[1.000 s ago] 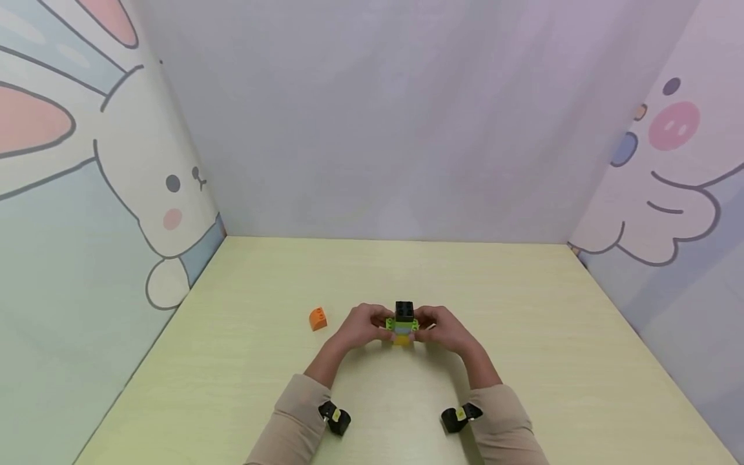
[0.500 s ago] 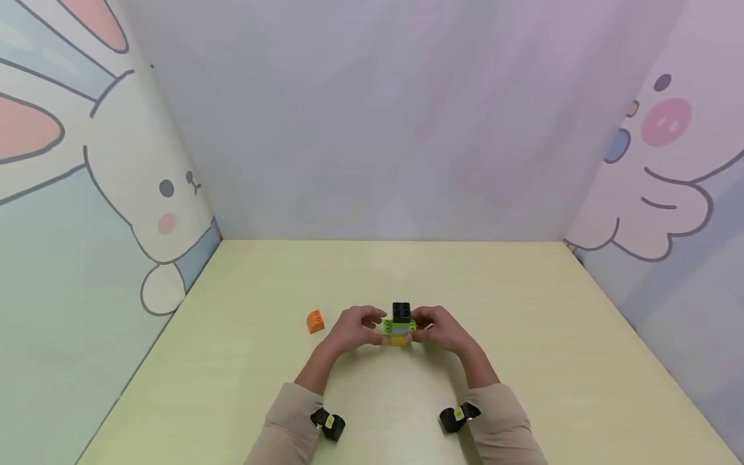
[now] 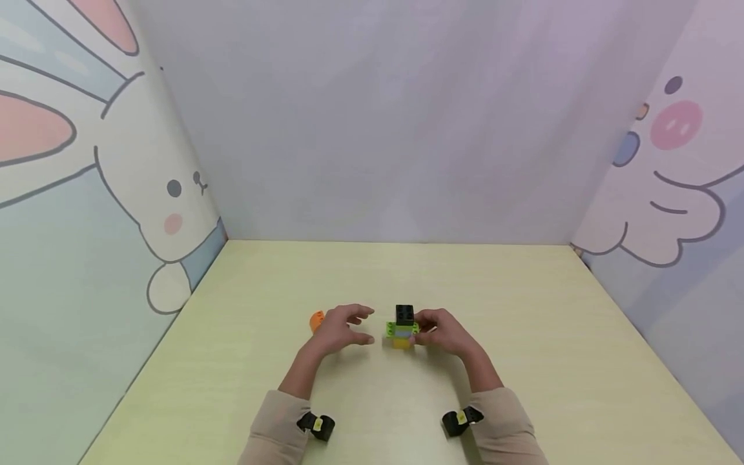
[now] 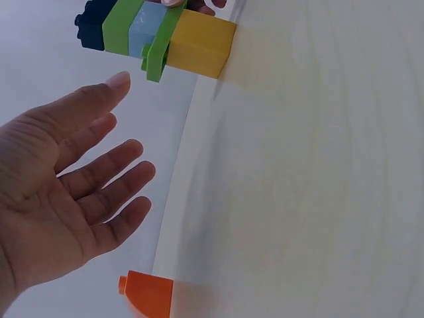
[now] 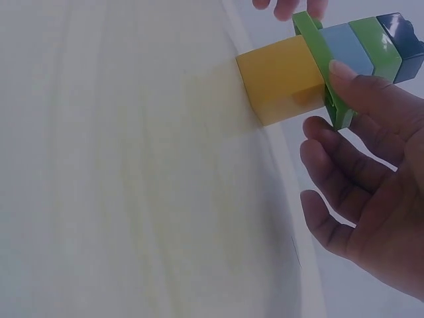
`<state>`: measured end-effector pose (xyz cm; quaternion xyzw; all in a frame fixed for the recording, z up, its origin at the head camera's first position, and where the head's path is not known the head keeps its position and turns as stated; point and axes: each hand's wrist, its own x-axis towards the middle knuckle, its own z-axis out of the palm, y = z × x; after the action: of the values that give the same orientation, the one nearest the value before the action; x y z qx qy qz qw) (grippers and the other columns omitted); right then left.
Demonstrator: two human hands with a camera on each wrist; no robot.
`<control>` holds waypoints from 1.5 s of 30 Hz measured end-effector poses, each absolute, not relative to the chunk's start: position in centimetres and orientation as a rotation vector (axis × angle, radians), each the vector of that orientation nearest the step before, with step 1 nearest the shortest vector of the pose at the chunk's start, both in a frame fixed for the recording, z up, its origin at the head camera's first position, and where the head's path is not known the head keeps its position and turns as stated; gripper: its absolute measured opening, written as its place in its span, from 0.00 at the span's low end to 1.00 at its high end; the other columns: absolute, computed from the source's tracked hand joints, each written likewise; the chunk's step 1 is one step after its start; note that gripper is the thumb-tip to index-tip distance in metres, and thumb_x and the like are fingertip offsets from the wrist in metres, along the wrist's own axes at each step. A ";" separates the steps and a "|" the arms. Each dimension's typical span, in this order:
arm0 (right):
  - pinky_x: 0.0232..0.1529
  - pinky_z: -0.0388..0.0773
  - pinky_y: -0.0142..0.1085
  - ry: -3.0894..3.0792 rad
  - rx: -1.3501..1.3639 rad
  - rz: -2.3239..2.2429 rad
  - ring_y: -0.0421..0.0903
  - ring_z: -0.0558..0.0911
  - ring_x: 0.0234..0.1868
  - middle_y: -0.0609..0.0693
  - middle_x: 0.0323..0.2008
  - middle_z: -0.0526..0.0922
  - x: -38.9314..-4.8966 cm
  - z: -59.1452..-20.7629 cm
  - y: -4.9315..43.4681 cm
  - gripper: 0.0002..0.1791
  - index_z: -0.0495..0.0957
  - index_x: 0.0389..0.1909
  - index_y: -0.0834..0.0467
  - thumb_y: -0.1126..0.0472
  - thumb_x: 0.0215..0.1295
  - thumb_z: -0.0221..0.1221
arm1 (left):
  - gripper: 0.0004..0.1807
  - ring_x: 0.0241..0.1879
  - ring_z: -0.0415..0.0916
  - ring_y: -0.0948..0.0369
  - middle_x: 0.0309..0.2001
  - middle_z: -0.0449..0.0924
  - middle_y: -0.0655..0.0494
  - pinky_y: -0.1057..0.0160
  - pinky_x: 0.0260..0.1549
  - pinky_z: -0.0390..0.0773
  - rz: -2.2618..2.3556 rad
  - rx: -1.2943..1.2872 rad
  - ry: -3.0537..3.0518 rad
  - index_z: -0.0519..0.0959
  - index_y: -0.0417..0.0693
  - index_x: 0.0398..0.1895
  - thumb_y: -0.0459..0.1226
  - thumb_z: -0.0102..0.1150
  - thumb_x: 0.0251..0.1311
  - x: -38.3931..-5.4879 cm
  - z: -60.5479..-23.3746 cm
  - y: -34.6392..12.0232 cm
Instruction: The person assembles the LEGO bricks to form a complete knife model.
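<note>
A small tower of toy building blocks (image 3: 402,330) stands on the table. From the bottom it has a yellow block (image 5: 281,79), a wider thin green plate (image 4: 159,56), a light blue block (image 5: 351,50), a green block (image 4: 121,26) and a black studded block (image 3: 404,314). My right hand (image 3: 446,330) pinches the tower's right side, thumb at the green plate and blue block. My left hand (image 3: 337,328) is off the tower to its left, fingers spread and holding nothing. Behind it, partly covered in the head view, is an orange curved block (image 3: 316,320).
The pale wooden table (image 3: 523,290) runs back to a plain light curtain wall (image 3: 395,129). Side walls with a cartoon rabbit (image 3: 145,194) and a cartoon pig (image 3: 674,174) flank it. Each sleeve carries a black wrist camera.
My left hand has let go of the tower and moved left, now overlapping the orange block. My right hand stays at the tower, which keeps its place.
</note>
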<state>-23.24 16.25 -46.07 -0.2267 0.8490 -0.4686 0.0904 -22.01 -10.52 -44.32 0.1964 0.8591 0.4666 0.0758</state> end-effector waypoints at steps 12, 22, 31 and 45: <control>0.33 0.73 0.37 2.539 -0.688 -1.374 0.46 0.75 0.33 0.48 0.32 0.79 -23.1 -46.0 16.3 0.17 0.80 0.42 0.63 0.62 0.51 0.68 | 0.29 0.51 0.72 0.47 0.52 0.76 0.44 0.48 0.45 0.73 1.430 0.559 2.690 0.76 0.42 0.54 0.38 0.72 0.46 -21.9 -43.8 -12.8; 0.32 0.73 0.36 2.547 -0.711 -1.359 0.45 0.75 0.32 0.47 0.31 0.79 -23.2 -46.0 16.3 0.17 0.80 0.42 0.63 0.61 0.51 0.68 | 0.29 0.53 0.71 0.49 0.53 0.75 0.50 0.50 0.46 0.73 1.445 0.450 2.750 0.77 0.45 0.55 0.37 0.72 0.46 -22.1 -42.6 -15.1; 0.32 0.72 0.35 2.554 -0.716 -1.363 0.45 0.75 0.32 0.47 0.32 0.80 -23.3 -46.0 16.2 0.17 0.80 0.42 0.63 0.63 0.51 0.68 | 0.30 0.54 0.70 0.46 0.55 0.74 0.49 0.47 0.47 0.71 1.449 0.337 2.772 0.75 0.47 0.57 0.39 0.71 0.47 -22.2 -42.7 -17.1; 0.32 0.72 0.37 2.554 -0.658 -1.385 0.46 0.74 0.33 0.48 0.33 0.79 -23.1 -45.8 16.0 0.17 0.80 0.43 0.64 0.64 0.52 0.67 | 0.33 0.57 0.65 0.43 0.58 0.71 0.47 0.45 0.47 0.70 1.506 0.182 2.632 0.73 0.43 0.58 0.38 0.72 0.46 -22.8 -44.6 -19.2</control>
<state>-23.12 16.04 -45.79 -0.2202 0.8545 -0.4635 0.0813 -22.83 -19.16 -44.58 0.0597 0.8653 0.4950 0.0520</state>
